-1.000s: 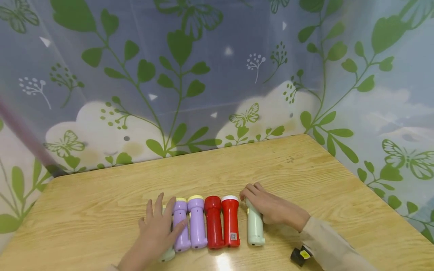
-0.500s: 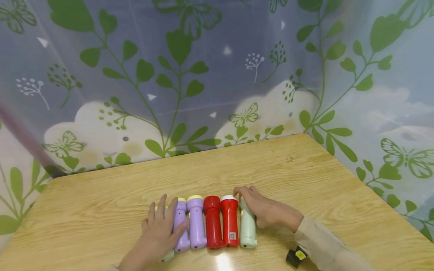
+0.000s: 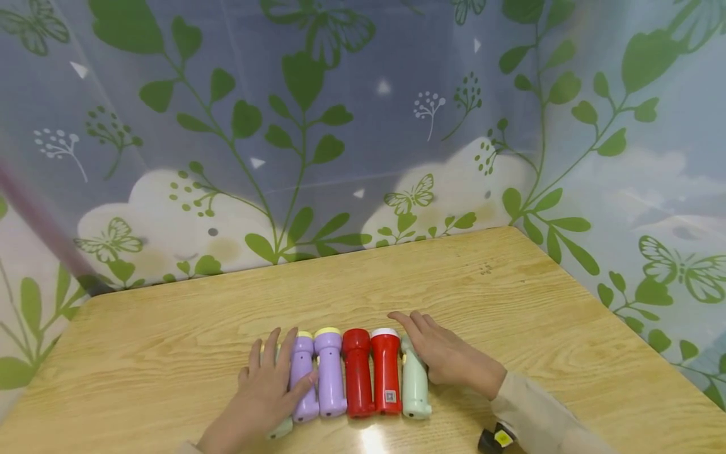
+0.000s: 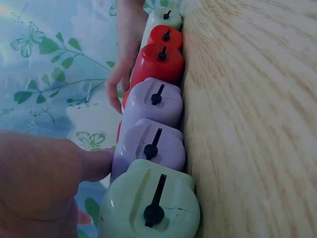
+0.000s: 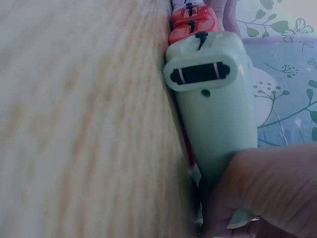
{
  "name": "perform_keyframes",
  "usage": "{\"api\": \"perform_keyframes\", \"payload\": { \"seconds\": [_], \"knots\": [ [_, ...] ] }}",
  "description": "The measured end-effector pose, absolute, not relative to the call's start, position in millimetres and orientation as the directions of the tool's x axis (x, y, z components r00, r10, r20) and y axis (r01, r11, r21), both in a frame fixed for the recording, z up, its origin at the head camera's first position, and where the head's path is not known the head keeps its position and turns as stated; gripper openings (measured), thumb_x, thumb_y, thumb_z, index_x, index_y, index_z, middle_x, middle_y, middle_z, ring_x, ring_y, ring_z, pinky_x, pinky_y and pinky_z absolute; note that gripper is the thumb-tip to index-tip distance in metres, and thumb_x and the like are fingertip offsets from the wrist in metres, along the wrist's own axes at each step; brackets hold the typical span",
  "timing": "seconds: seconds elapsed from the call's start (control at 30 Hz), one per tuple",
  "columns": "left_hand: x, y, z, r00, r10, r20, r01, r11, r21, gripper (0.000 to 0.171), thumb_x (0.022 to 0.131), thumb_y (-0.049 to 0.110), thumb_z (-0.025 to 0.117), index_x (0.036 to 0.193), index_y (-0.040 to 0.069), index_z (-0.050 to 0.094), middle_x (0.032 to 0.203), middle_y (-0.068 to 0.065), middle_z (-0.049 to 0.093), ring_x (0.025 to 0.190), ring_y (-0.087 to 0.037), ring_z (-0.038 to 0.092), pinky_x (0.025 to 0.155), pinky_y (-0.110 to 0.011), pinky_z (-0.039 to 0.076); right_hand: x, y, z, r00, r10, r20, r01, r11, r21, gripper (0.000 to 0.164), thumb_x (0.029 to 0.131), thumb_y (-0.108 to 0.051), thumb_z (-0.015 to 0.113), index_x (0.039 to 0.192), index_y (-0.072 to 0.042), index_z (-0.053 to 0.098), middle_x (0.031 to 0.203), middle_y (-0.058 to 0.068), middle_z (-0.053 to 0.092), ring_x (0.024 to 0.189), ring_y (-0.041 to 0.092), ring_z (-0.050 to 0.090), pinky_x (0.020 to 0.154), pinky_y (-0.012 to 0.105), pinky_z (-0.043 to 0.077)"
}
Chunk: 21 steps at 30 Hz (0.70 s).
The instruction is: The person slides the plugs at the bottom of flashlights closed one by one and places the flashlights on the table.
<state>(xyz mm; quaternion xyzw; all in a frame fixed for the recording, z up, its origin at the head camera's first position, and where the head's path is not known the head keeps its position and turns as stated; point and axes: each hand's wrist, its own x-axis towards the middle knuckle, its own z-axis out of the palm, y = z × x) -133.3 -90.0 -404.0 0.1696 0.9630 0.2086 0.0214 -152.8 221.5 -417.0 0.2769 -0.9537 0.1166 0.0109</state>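
Note:
Several flashlights lie side by side in a row on the table. My left hand (image 3: 263,391) rests with spread fingers over the pale green flashlight (image 3: 282,429) at the left end, its thumb on the adjoining purple flashlight (image 3: 305,403). A second purple flashlight (image 3: 330,378), a dark red flashlight (image 3: 357,372) and a bright red flashlight (image 3: 387,372) with a white rim follow. At the right end, my right hand (image 3: 448,353) lies against another pale green flashlight (image 3: 416,388), fingers extended past its head, which they partly hide. In the right wrist view, that flashlight's base (image 5: 198,74) faces the camera.
The wooden table (image 3: 283,296) stretches behind the row to a patterned curtain (image 3: 340,126) with leaves and butterflies. A small black object with a yellow label (image 3: 495,438) sits by the right sleeve (image 3: 539,410).
My right hand has slid the right-end green flashlight leftward, closing the gap to the bright red one. Its fingers have since straightened. The left hand has shifted slightly right.

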Motion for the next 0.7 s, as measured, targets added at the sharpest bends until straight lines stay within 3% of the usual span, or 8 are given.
{"api": "perform_keyframes", "payload": {
  "seconds": [0.23, 0.5, 0.63, 0.7],
  "knots": [
    [-135.1, -89.3, -403.7, -0.942, 0.335, 0.019, 0.313, 0.856, 0.412, 0.078, 0.096, 0.052, 0.05, 0.153, 0.006, 0.021, 0.152, -0.03, 0.018, 0.134, -0.061, 0.013, 0.094, -0.077, 0.024, -154.2, 221.8, -420.5, -0.833, -0.533, 0.146, -0.55, 0.827, -0.121, 0.081, 0.072, 0.013, 0.07, 0.141, -0.007, 0.031, 0.101, 0.007, 0.044, 0.083, 0.021, 0.045, 0.067, 0.033, 0.046],
    [-137.2, -89.5, -402.0, -0.943, 0.333, 0.025, 0.313, 0.858, 0.408, 0.078, 0.096, 0.053, 0.049, 0.152, 0.007, 0.021, 0.153, -0.029, 0.018, 0.134, -0.059, 0.015, 0.094, -0.077, 0.024, -153.4, 221.4, -417.2, -0.862, -0.491, 0.123, -0.505, 0.854, -0.128, 0.088, 0.068, 0.015, 0.073, 0.142, -0.008, 0.031, 0.103, 0.008, 0.043, 0.084, 0.022, 0.046, 0.066, 0.034, 0.047],
    [-139.9, -89.4, -397.8, -0.933, 0.34, 0.119, 0.357, 0.828, 0.432, 0.07, 0.099, 0.048, 0.046, 0.151, 0.007, 0.023, 0.151, -0.028, 0.023, 0.135, -0.055, 0.021, 0.095, -0.077, 0.024, -154.9, 230.4, -408.3, -0.897, -0.421, 0.132, -0.439, 0.884, -0.16, 0.09, 0.066, 0.019, 0.069, 0.144, -0.008, 0.031, 0.104, 0.01, 0.046, 0.086, 0.024, 0.047, 0.068, 0.036, 0.047],
    [-142.2, -90.0, -393.7, -0.921, 0.338, 0.192, 0.388, 0.801, 0.456, 0.065, 0.1, 0.045, 0.045, 0.15, 0.008, 0.026, 0.149, -0.027, 0.027, 0.135, -0.052, 0.023, 0.096, -0.076, 0.023, -157.0, 239.4, -401.6, -0.906, -0.379, 0.189, -0.411, 0.894, -0.178, 0.08, 0.072, 0.018, 0.063, 0.143, -0.005, 0.033, 0.104, 0.013, 0.048, 0.085, 0.026, 0.049, 0.069, 0.038, 0.047]
  ]
}}
